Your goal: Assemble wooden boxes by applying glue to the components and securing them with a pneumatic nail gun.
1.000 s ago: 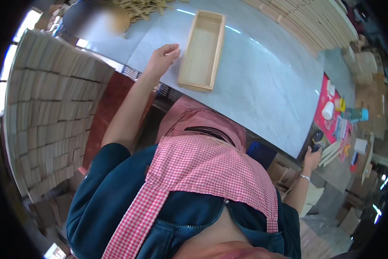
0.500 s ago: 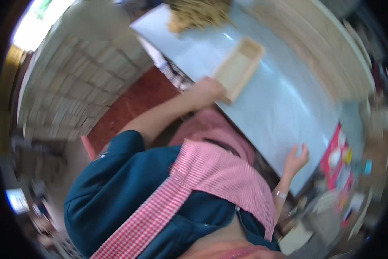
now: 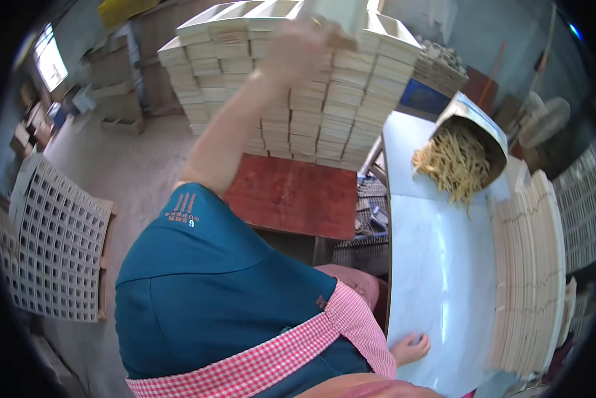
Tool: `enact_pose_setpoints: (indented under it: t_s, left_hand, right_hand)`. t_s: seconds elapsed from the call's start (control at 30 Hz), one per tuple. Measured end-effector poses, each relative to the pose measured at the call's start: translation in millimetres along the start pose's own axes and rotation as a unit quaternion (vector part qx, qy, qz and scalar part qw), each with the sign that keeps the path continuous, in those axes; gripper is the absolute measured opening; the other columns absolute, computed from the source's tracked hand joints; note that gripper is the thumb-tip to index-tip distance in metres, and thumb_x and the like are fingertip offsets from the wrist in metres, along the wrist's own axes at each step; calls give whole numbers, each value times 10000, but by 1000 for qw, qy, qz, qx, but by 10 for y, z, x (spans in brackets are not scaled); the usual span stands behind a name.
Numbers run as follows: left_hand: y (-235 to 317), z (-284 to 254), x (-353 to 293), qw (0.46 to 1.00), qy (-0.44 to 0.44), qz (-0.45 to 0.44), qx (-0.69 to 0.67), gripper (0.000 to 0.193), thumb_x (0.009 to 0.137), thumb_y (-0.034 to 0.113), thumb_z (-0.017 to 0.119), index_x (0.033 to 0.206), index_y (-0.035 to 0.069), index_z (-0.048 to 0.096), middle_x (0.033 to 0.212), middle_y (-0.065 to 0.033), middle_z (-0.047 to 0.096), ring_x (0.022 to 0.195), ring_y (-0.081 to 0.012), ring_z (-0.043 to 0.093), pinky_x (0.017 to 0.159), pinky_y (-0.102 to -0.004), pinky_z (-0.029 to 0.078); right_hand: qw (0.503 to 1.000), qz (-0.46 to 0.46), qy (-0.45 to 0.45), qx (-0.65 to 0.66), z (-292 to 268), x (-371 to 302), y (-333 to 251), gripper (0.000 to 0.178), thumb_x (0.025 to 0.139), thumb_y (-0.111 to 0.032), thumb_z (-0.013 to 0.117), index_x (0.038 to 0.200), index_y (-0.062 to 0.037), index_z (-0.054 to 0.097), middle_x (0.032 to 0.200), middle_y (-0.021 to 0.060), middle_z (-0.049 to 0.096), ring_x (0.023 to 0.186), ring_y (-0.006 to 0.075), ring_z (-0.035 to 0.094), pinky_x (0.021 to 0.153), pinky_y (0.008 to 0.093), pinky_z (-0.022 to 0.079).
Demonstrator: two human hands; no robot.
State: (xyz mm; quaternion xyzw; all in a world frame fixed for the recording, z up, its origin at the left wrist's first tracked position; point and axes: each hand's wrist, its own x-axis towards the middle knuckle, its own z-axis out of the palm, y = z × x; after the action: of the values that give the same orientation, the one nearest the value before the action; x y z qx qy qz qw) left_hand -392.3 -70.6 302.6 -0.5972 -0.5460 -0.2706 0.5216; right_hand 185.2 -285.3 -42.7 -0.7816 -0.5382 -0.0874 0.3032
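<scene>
Our left hand [image 3: 301, 50], fingers clamped, grips a wooden tray [image 3: 341, 16] atop the far stack [image 3: 298, 106], its long axis hidden; our right hand [image 3: 409, 347] rests on the tabletop [image 3: 437, 265], fingers curled together.

The stacked pale wooden trays [image 3: 311, 86] are bare, unvarnished timber with a matt, slightly rough face. The white tabletop [image 3: 437, 265] looks like smooth polished stone with a faint sheen. The low red-brown board [image 3: 291, 196] is matt and scuffed. The tilted open box [image 3: 474, 129] looks like dull cardboard, holding pale yellow wooden sticks [image 3: 454, 162]. The red-and-white checked apron [image 3: 298, 345] is woven cloth over a matt teal fabric shirt [image 3: 212, 292].
</scene>
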Motion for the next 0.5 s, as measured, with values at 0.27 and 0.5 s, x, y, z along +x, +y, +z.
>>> enact_pose_setpoints:
  t_s: [0.27, 0.5]
  left_hand:
    - [-2782, -128, -335, 880, -251, -375, 146, 284, 813, 149, 627, 1084, 70, 662, 1112, -121, 693, 1065, -351, 627, 891, -454, 485]
    - [-3652, -264, -981, 919, -189, -324, 123, 337, 814, 126, 627, 1148, 87, 660, 1096, -104, 699, 998, -310, 630, 844, -422, 489]
  right_hand:
    - [998, 45, 22, 28, 66, -18, 84, 261, 901, -124, 613, 1125, 6, 651, 1126, 158, 636, 1043, 349, 582, 946, 413, 473]
    - [999, -11, 35, 1, 206, 40, 291, 229, 901, -123, 622, 1097, -15, 670, 1095, 139, 653, 1016, 338, 599, 928, 398, 483]
